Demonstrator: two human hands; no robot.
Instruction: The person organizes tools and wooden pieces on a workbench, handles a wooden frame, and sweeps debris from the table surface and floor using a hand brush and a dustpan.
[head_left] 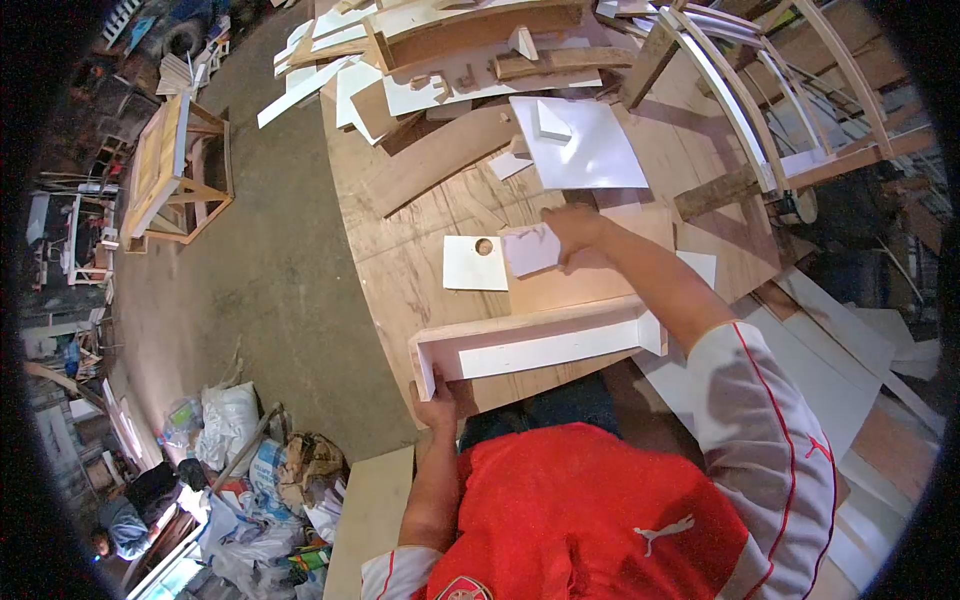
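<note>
- Here, at the bottom of the frame, is the person's red shirt (590, 500).
- Just beyond it, at lower centre, the left hand (436, 408) grips the left end of a long white-lined wooden frame (540, 353), which lies along the near edge of the surface (395, 265).
- At the centre, the right hand (578, 230) grasps the right end of a pale flat piece (527, 250), partly over a brown board (600, 284).
- Just left of that piece lies a white square (468, 270) with a round hole.
- Farther, above centre, a glossy white sheet (592, 160) carries a small white block (553, 121).
- Farthest, along the top, wood offcuts (480, 38) are piled; a slatted wooden stand (160, 172) occupies the upper left.
</note>
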